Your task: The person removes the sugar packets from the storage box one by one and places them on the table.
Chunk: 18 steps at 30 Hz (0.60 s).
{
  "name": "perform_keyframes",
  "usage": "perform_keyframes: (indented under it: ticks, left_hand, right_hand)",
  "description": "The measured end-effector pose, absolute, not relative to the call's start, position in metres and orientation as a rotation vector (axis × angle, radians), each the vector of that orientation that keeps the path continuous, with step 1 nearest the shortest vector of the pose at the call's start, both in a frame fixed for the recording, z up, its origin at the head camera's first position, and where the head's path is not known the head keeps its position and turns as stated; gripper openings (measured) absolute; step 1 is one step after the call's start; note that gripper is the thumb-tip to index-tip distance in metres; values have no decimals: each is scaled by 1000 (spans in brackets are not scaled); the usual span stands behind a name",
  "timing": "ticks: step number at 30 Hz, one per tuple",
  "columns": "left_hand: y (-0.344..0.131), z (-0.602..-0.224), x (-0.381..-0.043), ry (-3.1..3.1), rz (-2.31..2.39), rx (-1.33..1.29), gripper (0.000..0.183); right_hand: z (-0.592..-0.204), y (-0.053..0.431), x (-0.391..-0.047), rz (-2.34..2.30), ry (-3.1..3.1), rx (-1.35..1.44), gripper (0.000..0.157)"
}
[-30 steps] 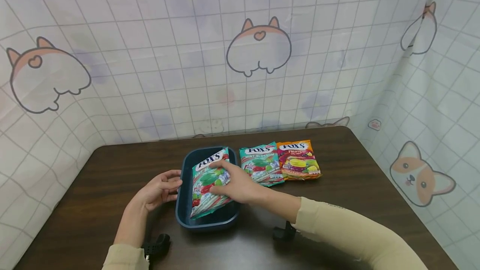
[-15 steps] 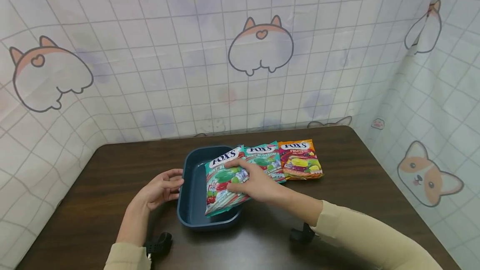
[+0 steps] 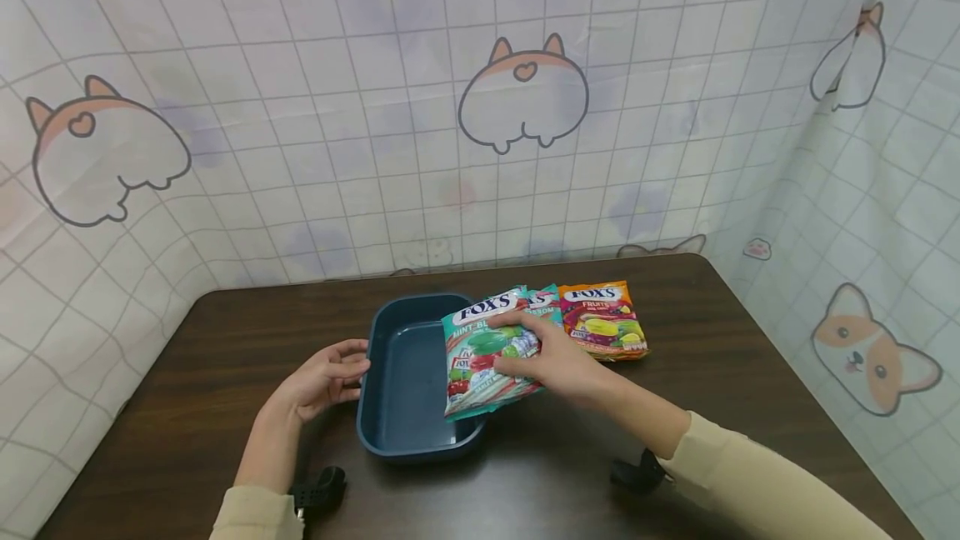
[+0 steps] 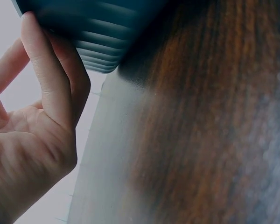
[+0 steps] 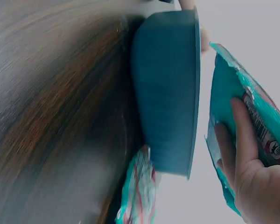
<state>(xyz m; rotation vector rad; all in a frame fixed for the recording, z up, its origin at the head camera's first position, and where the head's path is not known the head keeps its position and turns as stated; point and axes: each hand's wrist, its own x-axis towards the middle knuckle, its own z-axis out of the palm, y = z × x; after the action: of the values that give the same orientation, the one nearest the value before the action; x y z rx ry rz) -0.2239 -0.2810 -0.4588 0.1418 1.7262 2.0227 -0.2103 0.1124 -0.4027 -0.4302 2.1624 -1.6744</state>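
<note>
My right hand (image 3: pixel 558 357) grips a green Fox's mint candy bag (image 3: pixel 480 352) by its right side. The bag is tilted and held up over the right part of a dark blue plastic tray (image 3: pixel 397 447). In the right wrist view, the fingers (image 5: pixel 245 133) curl round the bag's green back, beside the tray's wall (image 5: pixel 170 88). At the tray's left rim, my left hand (image 3: pixel 322 377) holds the edge with its fingertips. The left wrist view shows those fingers (image 4: pixel 46 79) bent against the ribbed side.
A second green mint candy bag (image 3: pixel 546 302) lies right of the tray, partly hidden behind the held one. Beside it is an orange Fox's fruits bag (image 3: pixel 600 319). The dark wooden table (image 3: pixel 202 373) meets a patterned cloth (image 3: pixel 337 148) at the back.
My right hand has carried the mint candy bag rightward, from inside the tray to over its right rim. More of the tray's floor shows. The left hand stays at the left rim.
</note>
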Motion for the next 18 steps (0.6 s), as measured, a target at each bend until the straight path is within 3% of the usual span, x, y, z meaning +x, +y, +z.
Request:
perform_keyframes:
  ticks: [18]
  left_hand:
    - [-280, -460, -224, 1703, 2048, 143, 26]
  right_hand:
    - [-405, 163, -216, -1741, 2192, -414, 60]
